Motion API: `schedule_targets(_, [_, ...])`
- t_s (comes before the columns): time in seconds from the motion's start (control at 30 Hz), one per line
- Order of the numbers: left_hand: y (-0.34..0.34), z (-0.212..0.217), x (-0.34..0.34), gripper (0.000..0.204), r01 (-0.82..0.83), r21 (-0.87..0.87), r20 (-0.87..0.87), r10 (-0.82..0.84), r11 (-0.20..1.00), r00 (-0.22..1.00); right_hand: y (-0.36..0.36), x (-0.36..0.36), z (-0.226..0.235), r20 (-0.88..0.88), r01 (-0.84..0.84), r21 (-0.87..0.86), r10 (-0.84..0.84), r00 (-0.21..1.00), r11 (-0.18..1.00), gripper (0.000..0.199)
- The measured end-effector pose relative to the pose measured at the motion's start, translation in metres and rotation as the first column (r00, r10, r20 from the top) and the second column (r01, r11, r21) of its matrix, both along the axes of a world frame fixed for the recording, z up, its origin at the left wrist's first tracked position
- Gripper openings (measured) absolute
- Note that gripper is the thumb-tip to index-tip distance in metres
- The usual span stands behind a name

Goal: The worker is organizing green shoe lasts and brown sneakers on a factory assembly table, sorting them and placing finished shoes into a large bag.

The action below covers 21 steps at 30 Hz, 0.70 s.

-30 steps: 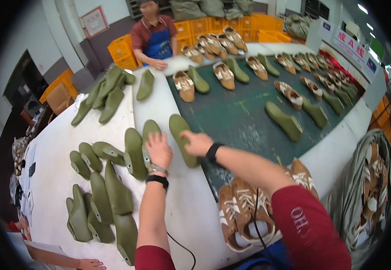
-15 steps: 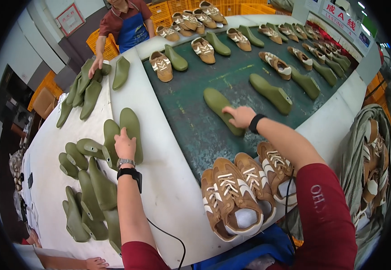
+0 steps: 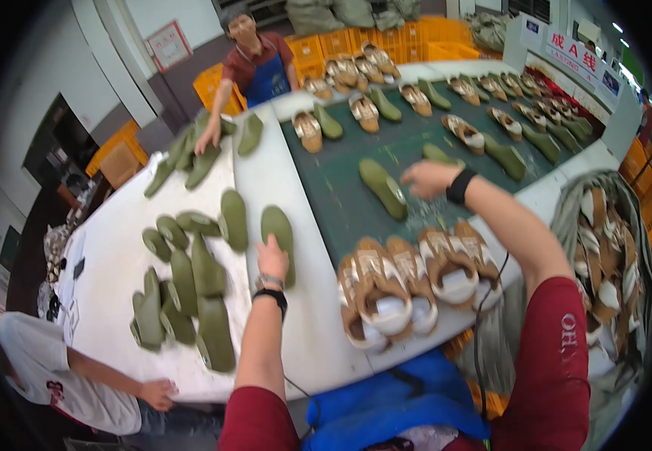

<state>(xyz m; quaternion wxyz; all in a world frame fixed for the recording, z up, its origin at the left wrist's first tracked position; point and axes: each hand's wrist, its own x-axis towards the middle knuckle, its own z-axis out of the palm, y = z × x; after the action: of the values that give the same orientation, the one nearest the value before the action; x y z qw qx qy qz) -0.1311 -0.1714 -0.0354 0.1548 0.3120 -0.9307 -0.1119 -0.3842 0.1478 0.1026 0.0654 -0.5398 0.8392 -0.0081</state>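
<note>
My left hand (image 3: 272, 259) is closed around the near end of an olive-green shoe last (image 3: 276, 228) on the white table border. Part of the last is hidden under my fingers. My right hand (image 3: 428, 180) hovers over the dark green belt, fingers stretched out and apart, with nothing visible in it. Just left of its fingertips lies another green shoe last (image 3: 381, 186). A further last (image 3: 439, 155) shows behind the hand, partly covered by it. Brown sneakers with white stripes (image 3: 386, 289) stand in a row at the near edge, below my right forearm.
More lasts (image 3: 183, 282) lie grouped on the white table (image 3: 116, 278) at left. Across the table, a co-worker's hand (image 3: 207, 135) touches a second pile. Another person's hand (image 3: 159, 394) rests at the near left edge. Pairs of sneakers and lasts (image 3: 363, 113) line the belt. A sack of sneakers (image 3: 604, 263) stands right.
My right hand has come off the last on the belt and opened. The last under my left hand has moved right, away from its neighbour. The whole view has shifted.
</note>
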Motion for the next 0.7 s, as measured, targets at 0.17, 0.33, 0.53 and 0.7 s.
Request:
schedule_targets(0.17, [0.025, 0.015, 0.039, 0.057, -0.034, 0.003, 0.022, 0.034, 0.999, 0.999, 0.026, 0.086, 0.083, 0.076, -0.045, -0.1, 0.053, 0.996, 0.994, 0.032])
schedule_targets(0.33, [0.048, 0.013, 0.058, 0.053, -0.055, -0.013, -0.012, 0.055, 0.998, 0.998, 0.049, 0.173, 0.062, 0.215, -0.098, 0.039, 0.087, 0.973, 0.994, 0.029])
schedule_targets(0.53, [0.066, 0.009, 0.069, 0.044, -0.074, -0.052, 0.019, 0.075, 0.996, 0.997, 0.059, 0.258, -0.027, 0.243, -0.121, -0.133, 0.151, 0.958, 0.984, 0.052])
schedule_targets(0.7, [0.061, 0.013, 0.057, 0.041, -0.067, -0.057, -0.042, 0.064, 0.996, 0.997, 0.038, 0.221, -0.02, 0.391, -0.017, -0.216, 0.102, 0.915, 0.976, 0.035])
